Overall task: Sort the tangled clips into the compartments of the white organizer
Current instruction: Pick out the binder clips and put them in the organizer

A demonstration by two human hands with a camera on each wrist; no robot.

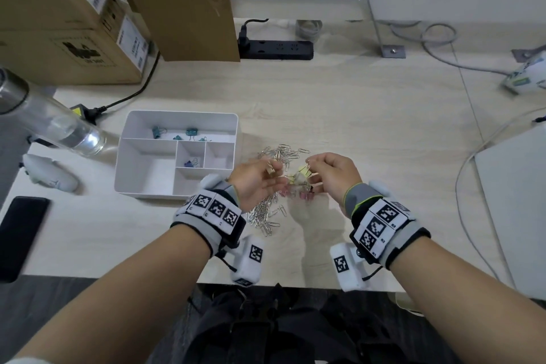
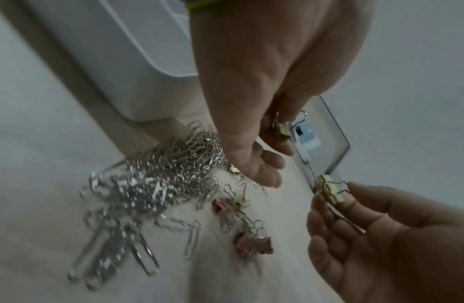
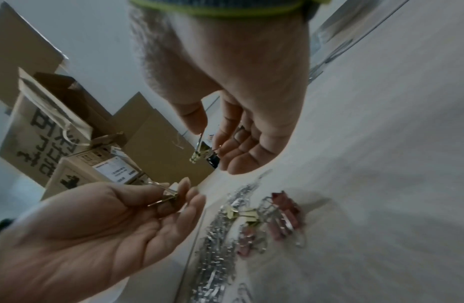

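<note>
While the left hand (image 1: 256, 177) pinches a gold clip (image 1: 270, 170), the right hand (image 1: 334, 172) pinches a yellow clip (image 1: 304, 169) above the pile (image 1: 267, 210).

Even, soft light is filling the head view; faint shadows are falling under the hands onto the table (image 1: 354, 115). Straight edges are bowing toward the frame's borders, strongest at 9 and 3 o'clock. Both wrist views are running dimmer and greyer, with motion blur smearing the paper clips (image 2: 153, 184) toward 7 o'clock, and grain is showing throughout.
</note>
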